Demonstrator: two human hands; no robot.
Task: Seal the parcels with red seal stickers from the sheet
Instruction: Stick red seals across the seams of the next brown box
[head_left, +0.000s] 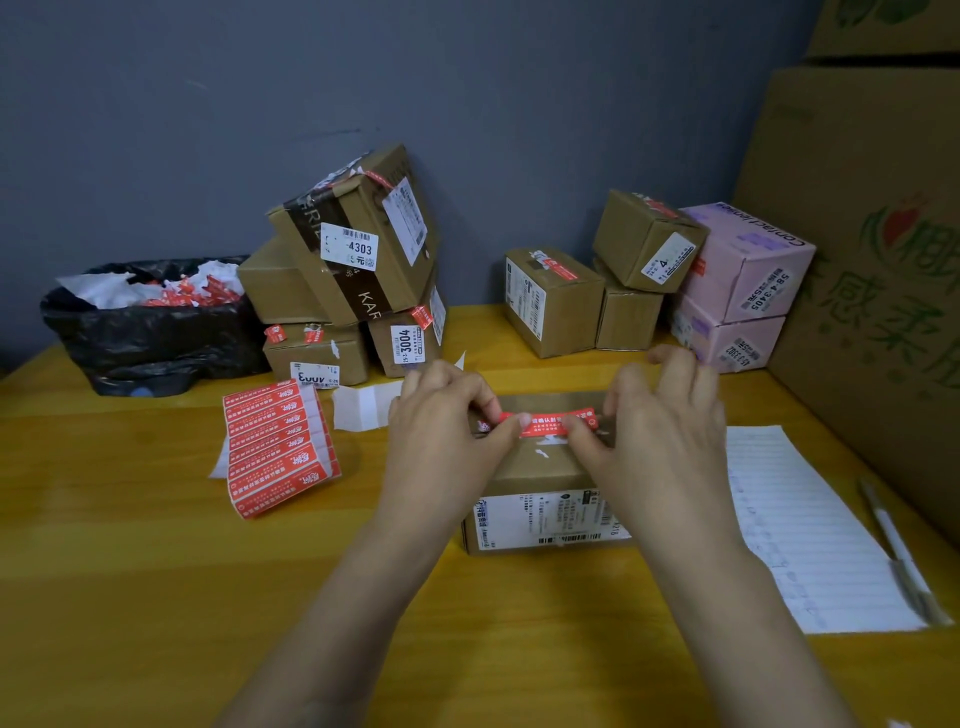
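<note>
Near the middle of the wooden table (156, 571), both hands meet over a brown cardboard parcel (545, 462). The left hand (447, 415) pinches the left end of a red seal sticker (550, 422) between thumb and forefinger, its other fingers curled. The right hand (660, 431) pinches the sticker's right part the same way, with its remaining fingers raised and spread. The sticker stretches across the parcel's top; whether it is already stuck down cannot be told. Both hands cover the top's left and right edges, and the right wrist hides part of the shipping label on the near face, whose print is too small to read. Left of the parcel lies the red sticker sheet (278, 447), curling. At the far right a big carton (857, 260) is cut off by the frame.
</note>
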